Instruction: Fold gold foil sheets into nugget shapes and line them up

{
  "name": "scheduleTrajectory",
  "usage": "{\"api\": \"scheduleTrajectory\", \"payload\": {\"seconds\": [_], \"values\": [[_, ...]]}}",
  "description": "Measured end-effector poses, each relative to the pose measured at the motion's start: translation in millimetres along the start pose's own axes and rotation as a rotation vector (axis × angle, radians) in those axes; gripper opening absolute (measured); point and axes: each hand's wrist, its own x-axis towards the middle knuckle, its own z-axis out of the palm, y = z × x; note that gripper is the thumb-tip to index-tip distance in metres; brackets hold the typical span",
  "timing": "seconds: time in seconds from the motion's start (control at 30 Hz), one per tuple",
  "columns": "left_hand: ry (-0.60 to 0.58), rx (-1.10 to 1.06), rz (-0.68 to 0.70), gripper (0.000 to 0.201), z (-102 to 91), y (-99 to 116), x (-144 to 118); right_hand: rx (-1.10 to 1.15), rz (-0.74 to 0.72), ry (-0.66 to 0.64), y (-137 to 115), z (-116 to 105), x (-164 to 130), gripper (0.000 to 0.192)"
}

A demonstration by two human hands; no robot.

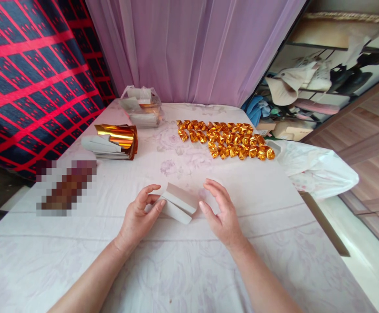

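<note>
Paper folding is the work in hand: a white, partly folded sheet (178,203) lies on the cloth-covered table (176,269) between the two hands, its upper flap raised off the lower layers. The left hand (140,215) pinches the sheet's left corner between thumb and forefinger, the other fingers curled beneath. The right hand (220,211) hovers just beside the right edge, fingers loosely spread and slightly bent, holding nothing; whether a fingertip touches the paper cannot be told. To crease cleanly, it seems best to keep the left pinch firm at the corner and press the flap flat with the right fingertips, edges aligned. Farther back lies a stack of gold foil sheets (113,142), a clear bag of paper (142,108), and a spread of folded gold pieces (227,139), with a white plastic bag (316,169) at the right edge. All sit well apart, and nothing crowds the hands.
</note>
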Motion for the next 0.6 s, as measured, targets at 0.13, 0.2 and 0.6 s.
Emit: {"api": "scheduleTrajectory", "payload": {"seconds": [0.13,0.2,0.6], "values": [[-0.056,0.086,0.094,0.043,-1.1,3,-1,-0.123,-0.174,-0.072,-22,0,14,0.032],[-0.079,0.12,0.154,0.046,-0.7,5,-2,-0.164,-0.222,-0.134,-31,2,22,0.029],[-0.181,0.155,0.266,0.058,-8.0,16,17,-0.206,-0.285,-0.423,-42,3,60,0.006]]}}
